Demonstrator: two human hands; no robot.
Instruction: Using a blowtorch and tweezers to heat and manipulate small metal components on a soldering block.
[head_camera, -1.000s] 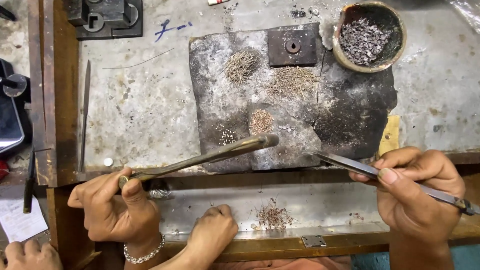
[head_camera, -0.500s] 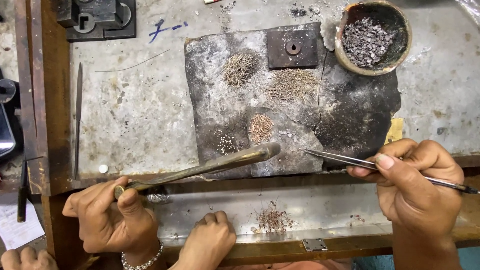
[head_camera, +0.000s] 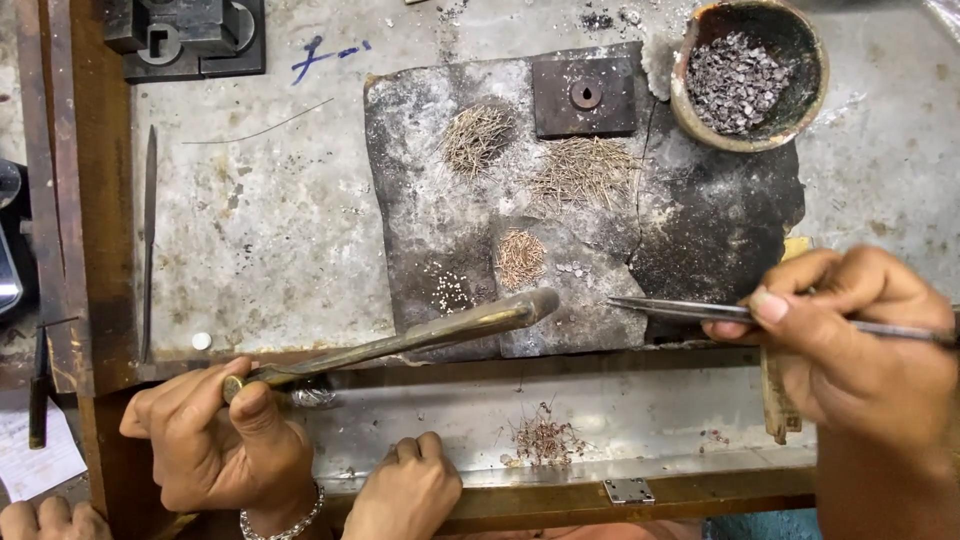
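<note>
Over the slab (head_camera: 430, 230), hands grip torch (head_camera: 400, 340) and tweezers (head_camera: 680, 309).

The dull brass blowpipe (head_camera: 400, 342) looked tarnished yellow-brown; the thin steel tweezers (head_camera: 680, 309) gleamed grey at three o'clock, over a charred black slab (head_camera: 420, 180) and speckled grey surface (head_camera: 260, 230).

A round clay bowl (head_camera: 748, 72) of dark grey metal bits sits at the upper right of the frame, on a scratched grey bench top (head_camera: 270, 240). Left of the bowl lies a square metal block (head_camera: 585, 96) with a centre hole. A black metal fixture (head_camera: 185, 38) occupies the upper left, a thin file (head_camera: 148, 240) lies along the left edge, and a small hinge (head_camera: 629, 490) sits at the bottom
</note>
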